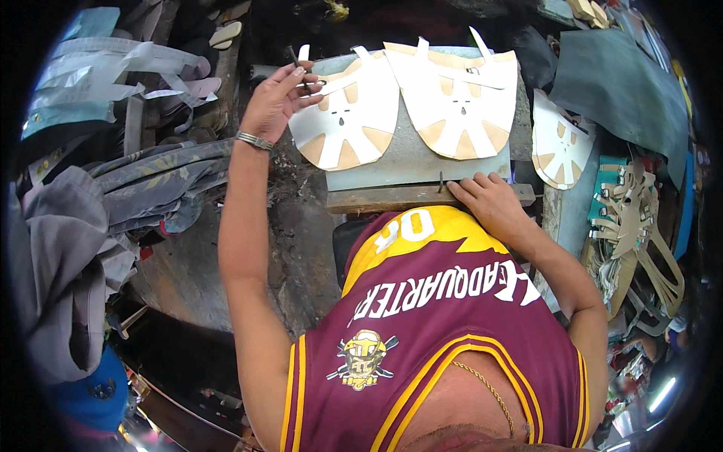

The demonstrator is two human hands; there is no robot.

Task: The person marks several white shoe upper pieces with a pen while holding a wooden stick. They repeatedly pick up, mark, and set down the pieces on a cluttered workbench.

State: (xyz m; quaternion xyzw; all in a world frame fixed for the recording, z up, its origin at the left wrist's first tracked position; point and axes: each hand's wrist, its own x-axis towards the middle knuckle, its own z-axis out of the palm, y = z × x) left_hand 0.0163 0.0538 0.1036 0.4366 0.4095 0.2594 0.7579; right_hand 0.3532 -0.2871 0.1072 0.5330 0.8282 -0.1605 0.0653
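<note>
My left hand is raised at the left end of the workboard, its fingers pinching a thin dark pen-like tool; the exact kind is unclear. Just right of it lies a white and tan sandal upper with cut-out openings and upright strap ends. A second sandal upper of the same shape lies beside it to the right. Both rest on a grey board. My right hand lies over the near wooden bar, fingers loosely stretched, close to a small upright metal pin.
Another cut upper lies to the right, below a dark grey sheet. Beige strapped pieces with buckles are piled at the far right. White strips and crumpled grey cloth fill the left side.
</note>
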